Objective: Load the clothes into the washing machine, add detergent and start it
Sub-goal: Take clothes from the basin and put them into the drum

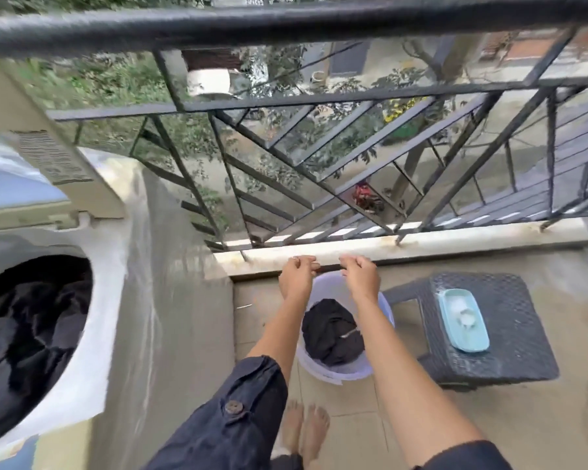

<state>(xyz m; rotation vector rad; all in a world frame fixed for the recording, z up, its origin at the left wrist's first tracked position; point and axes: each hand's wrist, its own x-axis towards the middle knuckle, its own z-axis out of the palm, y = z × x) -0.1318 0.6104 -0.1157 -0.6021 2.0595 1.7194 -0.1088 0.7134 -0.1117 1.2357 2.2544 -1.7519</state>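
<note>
My left hand (297, 274) and right hand (360, 276) hover over the bucket (319, 372), fingers (310, 265) loosely curled on nothing, the black garment (331, 334) heaped just below, equally near both.

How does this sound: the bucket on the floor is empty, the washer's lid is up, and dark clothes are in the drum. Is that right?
Not quite. The head view shows the bucket holds a black garment, so it is not empty. The rest stands: the lid is up and dark clothes are in the drum.
</note>
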